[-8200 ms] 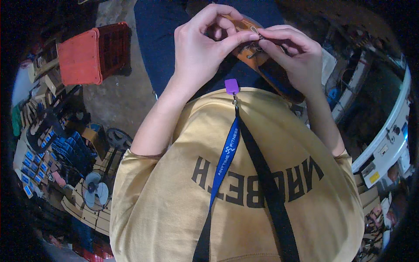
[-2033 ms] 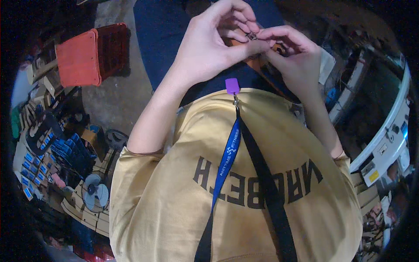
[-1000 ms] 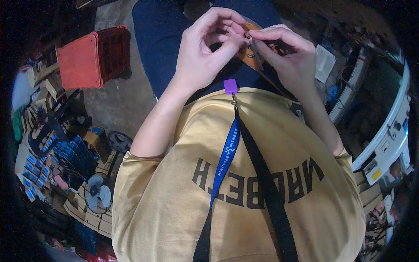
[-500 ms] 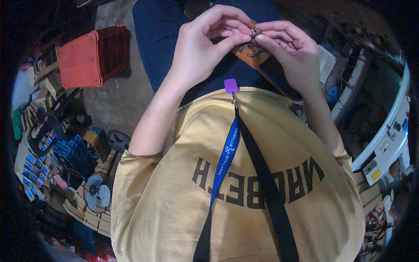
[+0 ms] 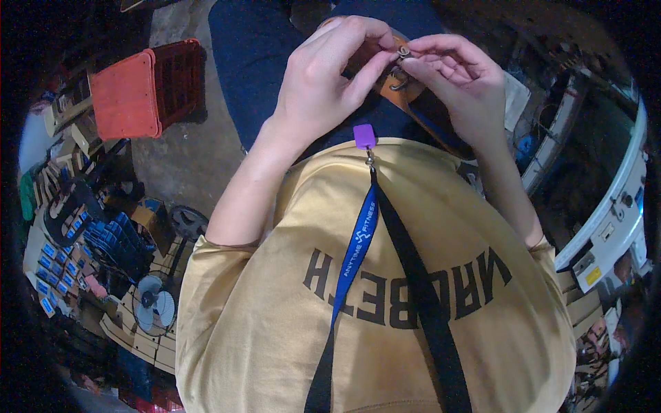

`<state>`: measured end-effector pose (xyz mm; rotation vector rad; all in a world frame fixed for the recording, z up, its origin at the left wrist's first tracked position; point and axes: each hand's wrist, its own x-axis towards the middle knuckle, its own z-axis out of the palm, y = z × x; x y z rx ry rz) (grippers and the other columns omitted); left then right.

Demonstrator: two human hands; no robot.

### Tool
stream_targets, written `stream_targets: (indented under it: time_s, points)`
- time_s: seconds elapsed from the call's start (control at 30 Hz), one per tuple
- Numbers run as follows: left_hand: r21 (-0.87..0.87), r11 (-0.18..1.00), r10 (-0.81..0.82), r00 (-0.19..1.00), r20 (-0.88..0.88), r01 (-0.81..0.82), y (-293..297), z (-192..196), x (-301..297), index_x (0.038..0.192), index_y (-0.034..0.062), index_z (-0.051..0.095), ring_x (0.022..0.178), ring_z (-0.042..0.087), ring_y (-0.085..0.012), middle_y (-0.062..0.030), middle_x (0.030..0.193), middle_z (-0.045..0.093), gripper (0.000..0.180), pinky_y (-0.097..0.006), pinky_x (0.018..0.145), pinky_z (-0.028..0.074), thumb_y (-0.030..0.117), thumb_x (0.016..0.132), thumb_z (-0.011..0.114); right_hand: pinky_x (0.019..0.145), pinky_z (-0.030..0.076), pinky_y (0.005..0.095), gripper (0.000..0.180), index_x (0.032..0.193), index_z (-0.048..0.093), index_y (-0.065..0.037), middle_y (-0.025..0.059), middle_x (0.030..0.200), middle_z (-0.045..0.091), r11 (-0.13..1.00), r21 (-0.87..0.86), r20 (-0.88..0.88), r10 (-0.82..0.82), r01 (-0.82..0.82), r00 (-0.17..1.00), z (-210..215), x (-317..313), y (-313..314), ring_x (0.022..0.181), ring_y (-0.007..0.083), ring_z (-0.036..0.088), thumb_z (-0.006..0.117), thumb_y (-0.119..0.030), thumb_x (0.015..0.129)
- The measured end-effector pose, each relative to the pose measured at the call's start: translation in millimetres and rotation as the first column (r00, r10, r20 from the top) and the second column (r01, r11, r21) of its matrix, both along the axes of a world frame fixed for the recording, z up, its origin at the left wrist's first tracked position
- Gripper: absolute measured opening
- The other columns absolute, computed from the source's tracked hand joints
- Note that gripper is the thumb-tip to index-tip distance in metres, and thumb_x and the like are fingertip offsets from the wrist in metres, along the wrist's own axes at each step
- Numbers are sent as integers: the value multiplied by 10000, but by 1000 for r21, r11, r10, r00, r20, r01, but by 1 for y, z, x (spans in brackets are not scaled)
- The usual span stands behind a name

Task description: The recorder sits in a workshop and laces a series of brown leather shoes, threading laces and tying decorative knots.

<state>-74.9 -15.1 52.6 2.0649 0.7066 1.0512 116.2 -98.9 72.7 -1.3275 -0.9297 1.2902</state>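
Over my lap, both hands meet around a small dark brown coil of lace. Thumb and fingers of my left hand pinch together at the coil's left side. From the other side, my right hand holds the coil between thumb and forefinger. Just below lies a tan leather piece with a dark inside, apparently a shoe, with dark lace running through it. Part of this leather piece is hidden behind my hands. A purple tag on a blue and black lanyard hangs down my tan shirt, close below the hands.
To the left, a red plastic crate rests on the concrete floor. A small fan and stacked boxes are farther down on that side. On the right runs a white curved machine or panel edge. Dark blue trousers cover my legs.
My left hand has turned and lowered slightly, its fingers closing in beside the coil. The coil now shows more plainly between the fingertips. My right hand has barely moved.
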Motion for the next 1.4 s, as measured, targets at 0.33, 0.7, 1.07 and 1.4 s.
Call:
stream_targets:
  time_s: [0.33, 0.7, 1.07, 1.4]
  points:
    - [-408, 912, 101, 988, 117, -45, -19, 1, 8, 1022, 6, 667, 828, 737, -121, -53, 934, 736, 222, -245, 756, 598, 16, 854, 813, 799, 576, 263, 130, 967, 768, 18, 96, 1035, 739, 967, 252, 221, -87, 29, 971, -5, -7, 2, 873, 140, 708, 806, 41, 844]
    - [-740, 655, 124, 945, 304, 152, -20, 1, 8, 1140, -2, 642, 1005, 703, -135, -70, 1059, 722, 236, -243, 859, 568, -3, 930, 750, 839, 568, 255, 160, 994, 785, -21, 71, 955, 771, 978, 190, 448, -169, 91, 878, 12, -16, 3, 905, 94, 712, 834, -97, 863]
    - [-762, 613, 62, 949, 310, 209, -14, -8, 10, 1181, -2, 699, 1013, 689, -114, -60, 1096, 738, 204, -265, 921, 541, 54, 985, 698, 861, 561, 285, 380, 1401, 557, 33, 135, 1068, 725, 970, -186, -73, 148, -159, 986, -3, 46, 17, 956, 139, 682, 583, -68, 1036]
    - [-790, 574, 53, 953, 298, 215, -11, -5, 7, 1137, 9, 723, 1004, 700, -118, -53, 1089, 754, 175, -263, 910, 553, 55, 968, 721, 962, 535, 283, 328, 1297, 656, 46, 116, 1162, 718, 975, -113, -158, 172, -191, 972, -8, 37, 18, 1046, 143, 676, 673, -58, 986]
